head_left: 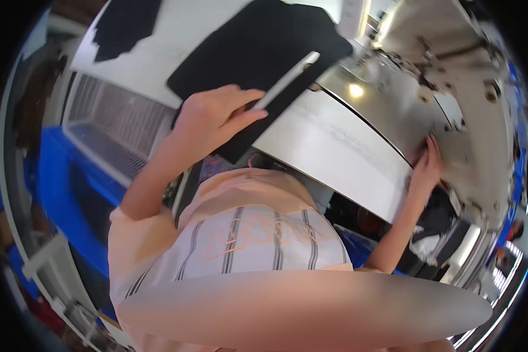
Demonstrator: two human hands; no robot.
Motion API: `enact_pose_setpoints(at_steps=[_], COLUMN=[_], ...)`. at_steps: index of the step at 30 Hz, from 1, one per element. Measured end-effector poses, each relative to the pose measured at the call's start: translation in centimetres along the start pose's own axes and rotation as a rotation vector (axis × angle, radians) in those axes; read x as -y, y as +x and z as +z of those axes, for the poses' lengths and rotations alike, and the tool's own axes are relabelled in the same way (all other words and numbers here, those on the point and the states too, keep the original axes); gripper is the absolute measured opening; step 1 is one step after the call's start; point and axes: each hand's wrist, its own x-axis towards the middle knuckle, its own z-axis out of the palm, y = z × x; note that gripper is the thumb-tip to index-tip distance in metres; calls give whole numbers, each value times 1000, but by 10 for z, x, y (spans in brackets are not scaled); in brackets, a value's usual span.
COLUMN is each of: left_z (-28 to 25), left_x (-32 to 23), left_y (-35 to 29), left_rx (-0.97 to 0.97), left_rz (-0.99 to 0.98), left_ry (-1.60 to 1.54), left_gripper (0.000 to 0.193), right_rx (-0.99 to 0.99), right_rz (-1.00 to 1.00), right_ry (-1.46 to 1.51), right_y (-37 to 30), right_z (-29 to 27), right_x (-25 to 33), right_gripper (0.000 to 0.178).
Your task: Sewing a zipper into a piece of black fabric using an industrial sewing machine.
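A narrow white strip (288, 78) lies slantwise over a large piece of black fabric (234, 50). My left hand (220, 114) is over the fabric's near edge, with thumb and forefinger on either side of the strip's near end, gripping it. Over on the right, my right hand (427, 169) rests by the bed of a pale sewing machine (469, 135). Its fingers stretch out along the metal surface and hold nothing that I can see.
A white table (340, 138) spans the space in front of me. Another dark fabric piece (126, 26) lies at the far left. A grey mesh-sided crate (108, 120) and a blue bin (70, 182) stand on the left. Black cloth (437, 220) hangs below the machine.
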Motion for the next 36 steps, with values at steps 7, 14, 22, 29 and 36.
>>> enact_pose_setpoints(at_steps=[7, 14, 22, 29, 36], left_z=[86, 70, 111, 75, -43], left_x=[-20, 56, 143, 115, -64], left_y=[-8, -198, -534, -442, -146], left_rx=[-685, -874, -445, -842, -105], left_rz=[21, -919, -1782, -1394, -314], left_ry=[-234, -134, 43, 411, -297], left_gripper=[19, 24, 65, 29, 11], right_rx=[-130, -78, -90, -101, 238], right_rz=[-289, -375, -402, -396, -527], right_ry=[-439, -409, -336, -260, 341], right_y=[56, 69, 73, 64, 42], right_z=[-139, -157, -156, -165, -166], right_x=[-47, -62, -51, -39, 97], right_gripper=[28, 27, 23, 21, 57])
